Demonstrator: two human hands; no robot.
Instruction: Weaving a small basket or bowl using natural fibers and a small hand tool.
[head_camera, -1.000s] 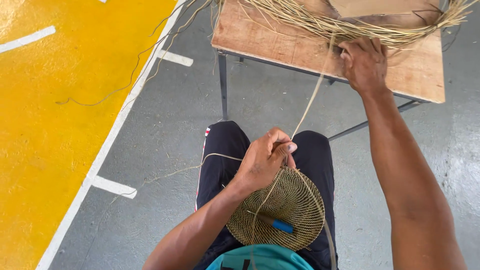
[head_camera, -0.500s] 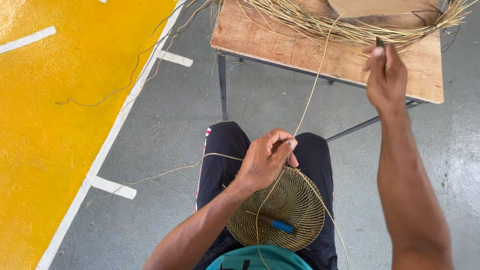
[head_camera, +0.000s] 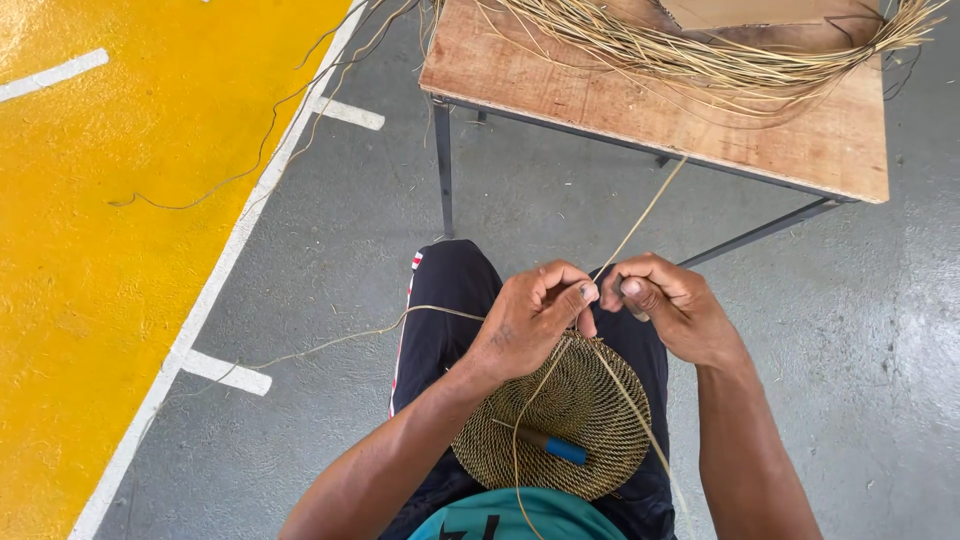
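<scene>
The round woven disc (head_camera: 560, 415) lies on the person's lap, a blue-handled tool (head_camera: 548, 443) resting across its face. At the disc's far rim the left hand (head_camera: 530, 320) clamps the edge, thumb and fingers pressed together on the coil. The right hand (head_camera: 670, 305), which was stretched out to the fibre bundle (head_camera: 720, 55) a second ago, has come back to the far rim and now pinches a single strand (head_camera: 650, 205) beside the left fingertips. That strand runs from the disc up to the wooden table (head_camera: 640, 110) beyond it, so a fresh fibre seems to have been drawn for stitching into the rim. Left of the disc lies the grey floor with a yellow painted area (head_camera: 110, 230).
</scene>
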